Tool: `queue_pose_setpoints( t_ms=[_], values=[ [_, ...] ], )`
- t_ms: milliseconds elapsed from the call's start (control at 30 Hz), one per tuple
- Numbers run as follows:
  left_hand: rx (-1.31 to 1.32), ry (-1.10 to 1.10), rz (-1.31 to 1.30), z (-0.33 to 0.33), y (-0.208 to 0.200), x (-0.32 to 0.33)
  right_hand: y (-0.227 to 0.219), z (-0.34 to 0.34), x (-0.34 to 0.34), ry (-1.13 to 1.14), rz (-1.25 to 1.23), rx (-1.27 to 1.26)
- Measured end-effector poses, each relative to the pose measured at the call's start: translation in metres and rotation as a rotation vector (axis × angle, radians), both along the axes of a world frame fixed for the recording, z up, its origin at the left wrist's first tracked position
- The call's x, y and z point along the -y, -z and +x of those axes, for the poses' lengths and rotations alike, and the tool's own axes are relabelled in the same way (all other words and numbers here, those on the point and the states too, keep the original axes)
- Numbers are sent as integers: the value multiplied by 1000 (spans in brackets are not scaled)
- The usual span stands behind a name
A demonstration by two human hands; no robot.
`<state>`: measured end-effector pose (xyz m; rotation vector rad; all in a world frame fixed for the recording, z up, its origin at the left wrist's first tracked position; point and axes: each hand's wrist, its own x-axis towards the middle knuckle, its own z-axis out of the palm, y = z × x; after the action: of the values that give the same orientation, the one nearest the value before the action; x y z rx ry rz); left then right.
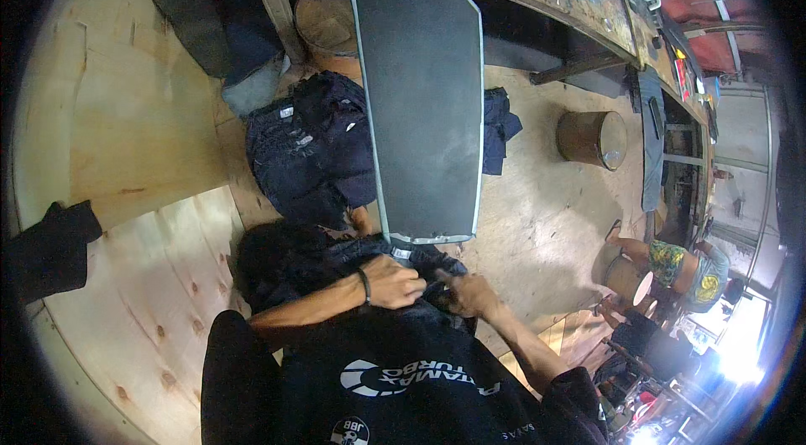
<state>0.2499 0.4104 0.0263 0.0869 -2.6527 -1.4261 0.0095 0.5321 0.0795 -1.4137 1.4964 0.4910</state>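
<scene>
A dark garment (pixel 428 264) with a small white label lies bunched in front of me, at the near end of a long dark-grey padded board (pixel 426 109) with pale edges. My left hand (pixel 393 282), a black band at its wrist, is closed on the cloth just below the label. Facing it, my right hand (pixel 470 295) has its fingers bent round the other side of the same garment. The cloth partly hides the fingertips of both hands. What kind of garment it is, I cannot make out for certain.
Dark clothes lie in a heap (pixel 311 151) left of the board, with folded dark cloth (pixel 499 130) on its right. Behind is a cluttered wooden workbench (pixel 537 0). A round wooden stool (pixel 592 139) stands at right; farther right sits another person (pixel 693 273).
</scene>
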Motion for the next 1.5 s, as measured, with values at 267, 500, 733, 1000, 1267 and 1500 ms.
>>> queue_pose_setpoints(
  t_ms=[267, 500, 733, 1000, 1267, 1500],
  values=[
    [-187, -608, -598, -9, 16, 115, -2, -127, 78, 570, -81, 241],
    [-1, -992, -700, -102, -32, 242, -3, -154, 263, 391, -808, 42],
    [219, -832, -372, -83, -33, 31, 9, -126, 116, 359, 4, 188],
    [406, -766, -522, -127, -4, 196, 19, -150, 266, 495, -274, -95],
    [252, -902, -742, -191, 16, 321, -19, -156, 306, 191, -300, -113],
    [768, -180, -543, -216, -64, 335, 36, -159, 266, 543, -258, 86]
  ],
)
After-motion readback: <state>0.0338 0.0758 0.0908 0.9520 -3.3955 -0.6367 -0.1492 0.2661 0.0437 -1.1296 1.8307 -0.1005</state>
